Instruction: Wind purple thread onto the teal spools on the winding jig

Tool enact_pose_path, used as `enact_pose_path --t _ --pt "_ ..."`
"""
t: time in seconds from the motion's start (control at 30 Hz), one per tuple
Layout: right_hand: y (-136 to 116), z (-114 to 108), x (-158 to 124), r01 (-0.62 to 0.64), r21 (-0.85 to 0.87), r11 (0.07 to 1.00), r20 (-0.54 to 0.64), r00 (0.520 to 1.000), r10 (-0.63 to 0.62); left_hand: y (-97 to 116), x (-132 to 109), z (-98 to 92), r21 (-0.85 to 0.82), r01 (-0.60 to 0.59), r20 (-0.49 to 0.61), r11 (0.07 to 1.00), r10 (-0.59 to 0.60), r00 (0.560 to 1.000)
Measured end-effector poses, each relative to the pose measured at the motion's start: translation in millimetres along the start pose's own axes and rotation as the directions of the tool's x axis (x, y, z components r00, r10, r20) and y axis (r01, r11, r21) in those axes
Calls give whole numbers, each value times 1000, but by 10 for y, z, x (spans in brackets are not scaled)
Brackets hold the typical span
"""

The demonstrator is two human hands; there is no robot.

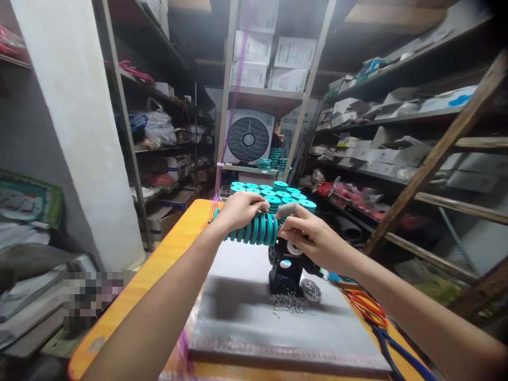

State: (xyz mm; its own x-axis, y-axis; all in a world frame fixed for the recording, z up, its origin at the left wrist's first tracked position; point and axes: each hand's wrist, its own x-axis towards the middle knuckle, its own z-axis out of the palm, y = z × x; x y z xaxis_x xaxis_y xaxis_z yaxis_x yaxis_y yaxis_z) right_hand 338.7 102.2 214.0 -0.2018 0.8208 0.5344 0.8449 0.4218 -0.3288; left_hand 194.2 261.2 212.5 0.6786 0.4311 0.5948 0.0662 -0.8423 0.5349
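Observation:
A horizontal row of teal spools with dark purple between their rims sits at the head of a small black machine. Over the top of this row lies my left hand, its fingers drawn together near the right end; what they pinch is too small to make out. My right hand is closed at the row's right end, thumb and fingers pressed together, a grey wrap around one finger. Whatever is between those fingertips is hidden. Purple thread hangs at the left of the row.
Stacked teal spools stand behind the machine. Small metal beads lie on the grey board, beside a round dish of beads. Orange cord and blue-handled pliers lie right. A wooden ladder leans nearby.

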Motion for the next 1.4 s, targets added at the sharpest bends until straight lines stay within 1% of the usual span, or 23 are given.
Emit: enact_pose_path --t 0.03,0.07,0.13,0.2,0.23,0.33,0.4,0.47,0.5,0.57,0.6,0.67,0.7,0.73,0.77,0.8,0.87,0.9,0.93,1.03,1.13,1.27,1.4 --pt "15 57 -19 -40 142 989 1 999 40 4 -2 -2 5 4 2 1000 -4 1000" --pt "27 129 -41 -99 305 947 16 995 99 6 -3 -2 2 9 5 1000 -9 1000" --pt "35 307 -94 -204 596 777 37 973 228 5 -5 3 -25 16 11 1000 -16 1000" --pt "14 517 -157 -218 745 631 -11 941 338 -2 -4 12 -55 19 14 998 -19 1000" --pt "-5 626 -190 -200 775 599 -60 921 384 -7 -3 16 -59 19 13 998 -18 1000" --pt "-74 935 -265 -170 790 589 -172 860 480 -16 0 23 -37 13 2 999 -13 1000" --pt "-109 1094 -285 -198 742 640 -233 819 524 -14 1 19 -22 2 0 1000 -2 1000" --pt "-135 1182 -302 -232 657 717 -296 795 529 -7 1 11 -18 -9 -2 1000 9 1000" --pt "-149 1193 -321 -239 619 748 -320 794 517 -3 1 6 -19 -10 -3 1000 10 1000" --pt "-190 1138 -395 -243 530 812 -322 829 458 6 -2 -2 -27 -3 0 1000 3 1000" --pt "-220 1074 -451 -255 454 854 -295 861 414 9 -3 -5 -38 3 4 999 -3 1000" --pt "-289 882 -570 -277 260 925 -158 933 323 11 -6 -9 -70 15 18 997 -14 1000" --pt "-320 763 -615 -270 181 946 -82 954 288 10 -7 -11 -87 19 22 996 -17 1000" --pt "-340 638 -635 -255 143 956 -43 964 263 8 -7 -11 -104 20 26 994 -18 1000" --pt "-345 515 -624 -238 153 959 -59 967 249 4 -7 -11 -117 20 27 993 -17 999" --pt "-330 400 -578 -226 179 958 -121 961 249 1 -5 -11 -127 18 27 992 -15 1000" --pt "-239 227 -386 -222 215 951 -327 901 284 -5 -3 -11 -145 15 29 989 -11 1000" --pt "-170 179 -255 -250 201 947 -383 870 311 -6 -2 -12 -152 19 30 988 -14 999" --pt "-93 157 -114 -240 182 954 -423 856 296 -6 -1 -14 -155 25 31 988 -21 999" --pt "117 218 267 -150 166 975 -445 871 210 -1 -5 -21 -135 32 26 990 -28 999" --pt "228 341 461 -86 198 976 -502 847 176 -1 -9 -23 -101 7 16 995 -6 1000" --pt "240 424 450 -38 279 959 -550 813 193 -17 10 -20 -127 10 26 992 -7 1000" --pt "118 466 301 -32 406 913 -465 853 236 -14 70 -42 -136 66 66 988 -57 996"
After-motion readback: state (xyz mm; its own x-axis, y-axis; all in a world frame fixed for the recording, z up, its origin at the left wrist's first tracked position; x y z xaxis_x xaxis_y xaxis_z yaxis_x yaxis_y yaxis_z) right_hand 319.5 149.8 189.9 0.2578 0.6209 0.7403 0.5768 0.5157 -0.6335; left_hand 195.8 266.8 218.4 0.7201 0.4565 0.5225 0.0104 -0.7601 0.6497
